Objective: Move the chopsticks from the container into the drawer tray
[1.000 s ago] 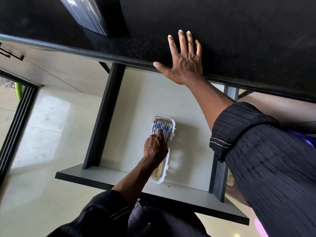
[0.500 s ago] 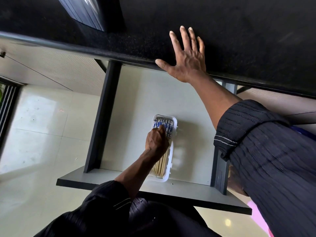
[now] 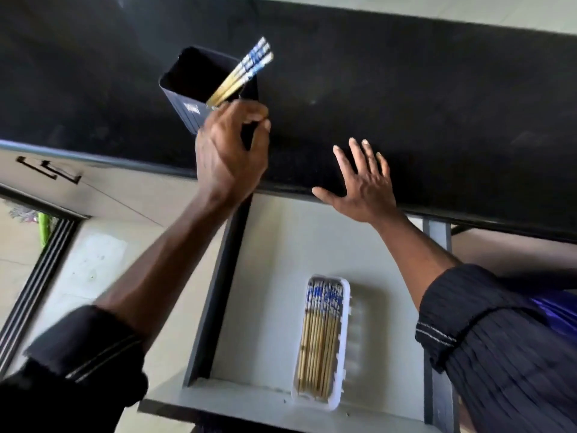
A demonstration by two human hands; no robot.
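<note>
Drawer (image 3: 274, 260), pulled open below the desk edge: holds one white tray (image 3: 342, 345), lengthwise, so sticks lie flat.
Chopsticks in tray (image 3: 318, 335): a neat parallel row, pale bamboo shafts, blue-and-white patterned tops all pointing to the back.
Right hand (image 3: 365, 185): open, fingers spread, palm flat on the desk (image 3: 437, 104) rim, apparently for support.
Left hand (image 3: 229, 151): raised at the container (image 3: 190, 92), fingers curled by its near rim (whether gripping anything, cannot tell).
Remaining chopsticks (image 3: 246, 70): a few, leaning in the dark square container, patterned ends up, judged next to go.
</note>
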